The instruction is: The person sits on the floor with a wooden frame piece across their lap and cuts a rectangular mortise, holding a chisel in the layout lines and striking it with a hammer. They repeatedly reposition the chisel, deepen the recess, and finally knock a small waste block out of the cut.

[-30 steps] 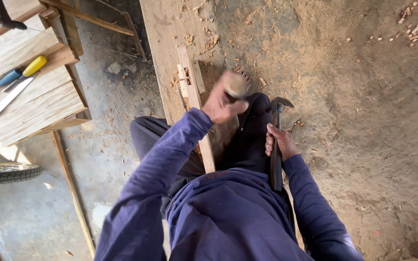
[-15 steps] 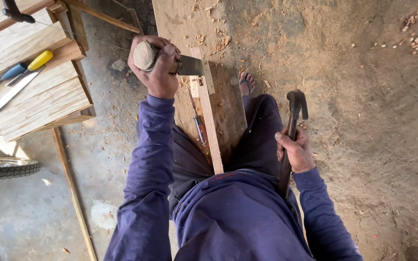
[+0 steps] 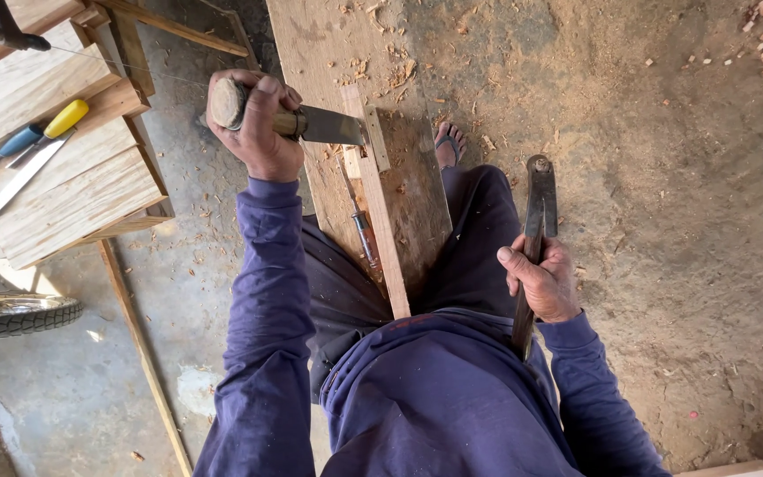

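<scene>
Bare dirt floor (image 3: 664, 221) filled the right half of the view, strewn w/ wood chips; a concrete strip lay on the left. A wide board (image 3: 328, 53) ran up the middle, and across it, wedged under the person's legs, lay a narrow wooden strip (image 3: 380, 212), probably pinned that way by body weight so it would not shift. Stacked planks (image 3: 64, 194) sat at upper left carrying a yellow-handled saw (image 3: 41, 146). A tyre (image 3: 11, 314) edged in at left, cut off by the frame.

The left hand (image 3: 258, 128) was raised above the strip, fingers clenched round the round wooden handle of a chisel (image 3: 311, 125), blade pointing right toward the strip's top end. The right hand (image 3: 545, 283) hung beside the right leg, fingers wrapped around a dark metal hammer (image 3: 532, 238), head up, held clear of the work.

A thin tool (image 3: 364, 234) lay alongside the strip; poss. a screwdriver or small chisel, too slim to tell. One sandalled foot (image 3: 448, 141) showed beyond the knee; the other foot and the strip's near end were hidden under the blue sweatshirt.
</scene>
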